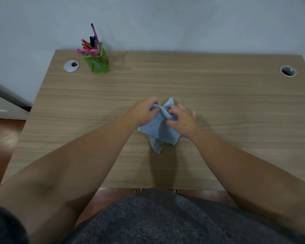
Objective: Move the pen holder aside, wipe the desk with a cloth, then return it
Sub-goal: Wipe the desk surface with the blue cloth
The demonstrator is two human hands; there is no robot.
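Looking down, we see a wood-grain tabletop (218, 103) pushed against a pale grey-blue wall (165, 23), with reddish-brown floor (5, 138) showing beyond its left edge and under its near edge. Two round cable grommets sit in the far corners: one (71, 66) well out past our left hand, the other (288, 71) far out past our right hand.

Our left hand (144, 111) and right hand (181, 120) meet over the middle of the tabletop, close together. Both are curled shut on a light blue cloth (158, 131). The left hand pinches an upper fold between thumb and fingers; the right hand grips the fold just beside it, with some fingers extended beyond the cloth. The cloth hangs bunched between and below the hands, one corner sticking up beyond them, another pointing down toward us. We cannot tell whether its lower end touches the tabletop; a shadow falls on the wood beneath it.

Well beyond the left hand and off to its left stands the green mesh pen holder (96, 59), upright near the far edge, just beside the left grommet, filled with pens (93, 39) and pink-handled scissors (88, 52).
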